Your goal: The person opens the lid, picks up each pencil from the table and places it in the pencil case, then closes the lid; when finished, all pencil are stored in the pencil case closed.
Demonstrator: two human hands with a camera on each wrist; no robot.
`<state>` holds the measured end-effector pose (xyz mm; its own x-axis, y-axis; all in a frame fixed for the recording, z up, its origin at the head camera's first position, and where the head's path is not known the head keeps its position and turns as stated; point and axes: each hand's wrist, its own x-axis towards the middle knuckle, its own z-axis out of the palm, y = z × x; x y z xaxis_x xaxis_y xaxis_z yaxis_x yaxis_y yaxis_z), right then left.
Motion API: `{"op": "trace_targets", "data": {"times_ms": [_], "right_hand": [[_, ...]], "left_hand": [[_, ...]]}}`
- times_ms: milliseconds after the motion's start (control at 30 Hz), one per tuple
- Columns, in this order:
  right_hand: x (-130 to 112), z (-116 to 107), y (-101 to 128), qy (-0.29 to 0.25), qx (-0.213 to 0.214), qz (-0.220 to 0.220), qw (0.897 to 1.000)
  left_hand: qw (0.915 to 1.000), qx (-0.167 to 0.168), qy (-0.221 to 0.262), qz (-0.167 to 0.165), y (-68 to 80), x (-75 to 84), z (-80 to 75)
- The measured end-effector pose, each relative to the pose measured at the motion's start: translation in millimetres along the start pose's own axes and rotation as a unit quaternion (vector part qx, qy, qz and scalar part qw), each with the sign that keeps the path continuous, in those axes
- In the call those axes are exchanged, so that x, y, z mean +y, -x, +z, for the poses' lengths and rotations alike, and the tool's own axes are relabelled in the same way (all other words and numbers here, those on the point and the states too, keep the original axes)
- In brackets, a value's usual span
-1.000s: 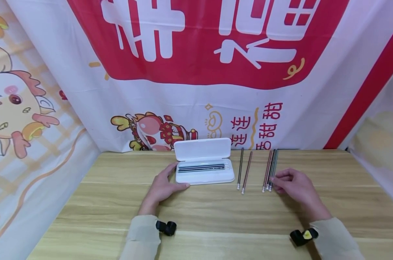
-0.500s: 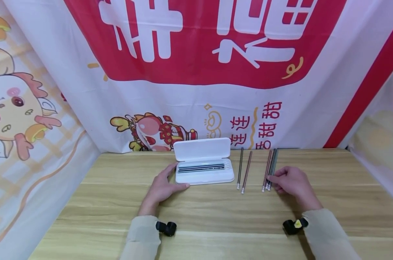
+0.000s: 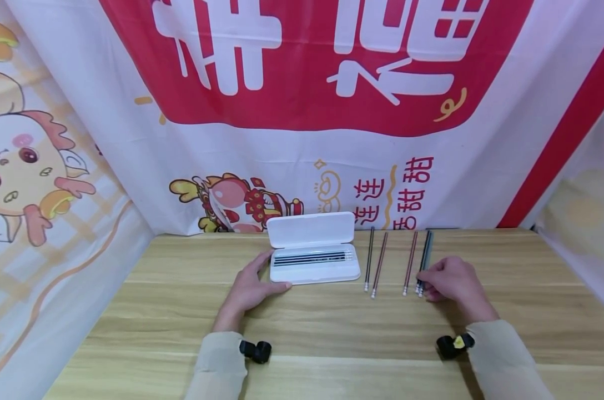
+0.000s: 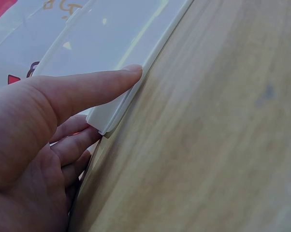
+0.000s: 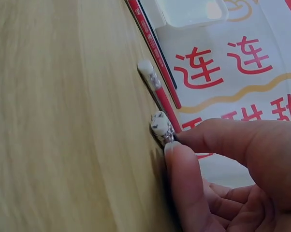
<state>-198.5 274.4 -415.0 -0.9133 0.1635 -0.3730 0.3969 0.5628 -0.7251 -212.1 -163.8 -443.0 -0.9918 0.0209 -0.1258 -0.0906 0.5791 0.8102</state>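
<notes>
A white pencil case (image 3: 322,275) stands with its lid up at the back of the table, several dark pencils (image 3: 309,258) lying side by side in it. My left hand (image 3: 249,286) holds its left end, thumb along the front edge and fingers at the side; the left wrist view shows the thumb (image 4: 102,89) on the rim. To the right, my right hand (image 3: 451,280) pinches dark pencils (image 3: 424,258) near their eraser ends. In the right wrist view, white erasers (image 5: 159,124) poke out beyond thumb and forefinger. A red pencil (image 3: 409,264) lies just left of them.
Between the case and the right hand lie a black pencil (image 3: 369,258) and another red pencil (image 3: 379,265), both pointing away from me. A printed cloth (image 3: 302,150) hangs along the back edge of the wooden table (image 3: 332,339).
My right hand first moved left over the pencil group, then slid the dark pencils slightly right, apart from the red one. The left hand and case stayed put.
</notes>
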Motion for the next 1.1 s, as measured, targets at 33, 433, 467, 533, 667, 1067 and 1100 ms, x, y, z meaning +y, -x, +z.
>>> {"op": "trace_targets", "data": {"times_ms": [33, 433, 467, 533, 667, 1067, 1100], "right_hand": [[0.3, -0.8, 0.3, 0.006, -0.001, 0.005, 1.000], [3.1, -7.3, 4.1, 0.039, -0.017, 0.014, 0.999], [3.2, -7.6, 4.2, 0.038, -0.017, 0.015, 0.999], [3.8, -7.9, 4.0, 0.034, -0.017, 0.017, 0.999], [5.2, -8.4, 3.9, 0.028, -0.016, 0.018, 0.999], [1.8, -20.9, 13.0, -0.001, 0.000, -0.014, 1.000], [1.5, -22.0, 14.0, -0.007, 0.001, -0.020, 1.000]], "left_hand": [[1.0000, 0.000, -0.001, 0.000, 0.1, 0.1, -0.1], [1.0000, -0.002, -0.004, 0.003, 0.1, -0.6, -0.4], [1.0000, -0.001, -0.003, 0.003, 0.0, -0.6, -0.4], [1.0000, -0.001, -0.004, 0.004, -0.3, -0.9, -0.3], [1.0000, -0.001, -0.005, 0.008, -0.7, -0.9, 0.2], [1.0000, -0.002, -0.004, 0.004, 1.4, 1.7, -0.1], [1.0000, -0.002, -0.004, 0.004, 1.4, 1.8, -0.1]]}}
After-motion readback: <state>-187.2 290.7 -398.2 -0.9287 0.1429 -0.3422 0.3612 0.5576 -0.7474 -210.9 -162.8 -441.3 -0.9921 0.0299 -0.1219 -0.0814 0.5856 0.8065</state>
